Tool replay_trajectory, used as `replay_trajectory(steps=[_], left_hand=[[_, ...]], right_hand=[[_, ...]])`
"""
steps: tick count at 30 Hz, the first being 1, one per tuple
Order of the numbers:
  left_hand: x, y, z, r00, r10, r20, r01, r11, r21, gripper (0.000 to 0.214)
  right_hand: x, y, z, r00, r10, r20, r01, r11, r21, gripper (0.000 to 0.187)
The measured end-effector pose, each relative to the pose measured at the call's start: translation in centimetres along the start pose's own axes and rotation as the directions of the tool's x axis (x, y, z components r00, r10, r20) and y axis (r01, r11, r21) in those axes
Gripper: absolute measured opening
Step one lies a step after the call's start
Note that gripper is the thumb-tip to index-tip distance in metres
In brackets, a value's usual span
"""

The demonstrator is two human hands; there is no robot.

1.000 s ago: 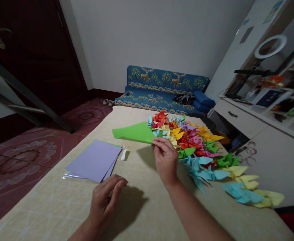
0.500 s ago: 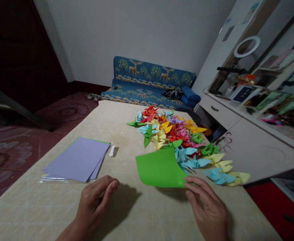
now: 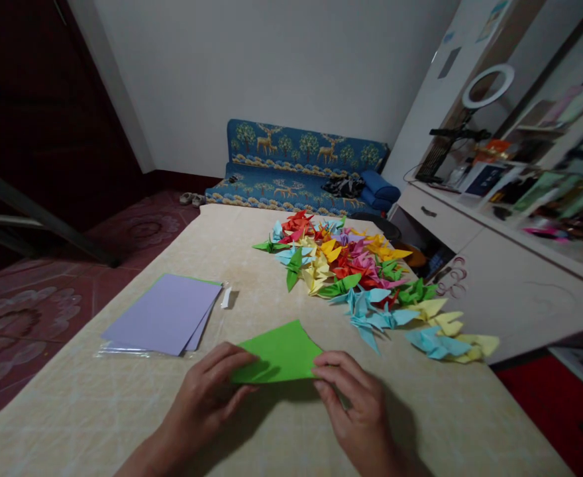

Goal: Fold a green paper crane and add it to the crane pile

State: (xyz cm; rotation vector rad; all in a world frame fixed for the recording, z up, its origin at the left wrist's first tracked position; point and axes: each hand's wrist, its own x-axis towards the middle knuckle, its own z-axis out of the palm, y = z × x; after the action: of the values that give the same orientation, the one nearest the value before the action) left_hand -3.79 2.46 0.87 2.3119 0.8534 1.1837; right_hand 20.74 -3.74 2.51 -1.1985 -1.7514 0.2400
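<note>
A green sheet of paper [image 3: 284,354] is held just above the near part of the table, tilted with one corner pointing away from me. My left hand [image 3: 212,387] pinches its left corner between thumb and fingers. At the right corner, my right hand [image 3: 354,397] grips the sheet with thumb and fingertips. Left of my hands lies a stack of purple paper [image 3: 165,315] on a clear plastic wrapper [image 3: 122,351], with a thin green edge showing behind it. Beyond the green sheet, folded paper cranes [image 3: 356,265] in many colours lie heaped together.
The table [image 3: 252,437] has a pale patterned cloth. A blue sofa [image 3: 281,165] stands behind it by the wall. To the right is a white dresser [image 3: 475,245] crowded with items and a ring light [image 3: 490,86]. Metal legs [image 3: 48,225] stand at the far left.
The green sheet has moved left and closer to me, away from the cranes. My left hand, earlier apart from it, now holds its left corner. My right hand moved left with it.
</note>
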Motion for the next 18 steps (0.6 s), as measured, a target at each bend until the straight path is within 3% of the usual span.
replay_trajectory(steps=[3, 6, 10, 15, 18], left_hand=[[0.2, -0.2, 0.2, 0.997, 0.043, 0.064, -0.041, 0.999, -0.035, 0.02], [0.2, -0.3, 0.4, 0.996, 0.009, 0.09, -0.004, 0.998, -0.055, 0.016], [0.1, 0.1, 0.4, 0.979, -0.12, 0.163, 0.134, 0.988, -0.076, 0.014], [-0.2, 0.6, -0.2, 0.916, -0.297, 0.268, 0.348, 0.922, -0.169, 0.015], [-0.4, 0.8, -0.4, 0.903, -0.322, 0.285, 0.377, 0.911, -0.169, 0.016]], right_hand=[[-1.0, 0.1, 0.4, 0.999, 0.028, 0.042, -0.029, 0.999, 0.032, 0.024], [-1.8, 0.5, -0.2, 0.981, 0.108, 0.163, -0.113, 0.993, 0.022, 0.027], [-2.1, 1.3, -0.6, 0.949, 0.183, 0.256, -0.205, 0.977, 0.065, 0.021], [-2.1, 1.9, -0.4, 0.935, 0.188, 0.3, -0.226, 0.969, 0.1, 0.02], [-1.8, 1.8, -0.6, 0.914, 0.188, 0.359, -0.229, 0.971, 0.073, 0.021]])
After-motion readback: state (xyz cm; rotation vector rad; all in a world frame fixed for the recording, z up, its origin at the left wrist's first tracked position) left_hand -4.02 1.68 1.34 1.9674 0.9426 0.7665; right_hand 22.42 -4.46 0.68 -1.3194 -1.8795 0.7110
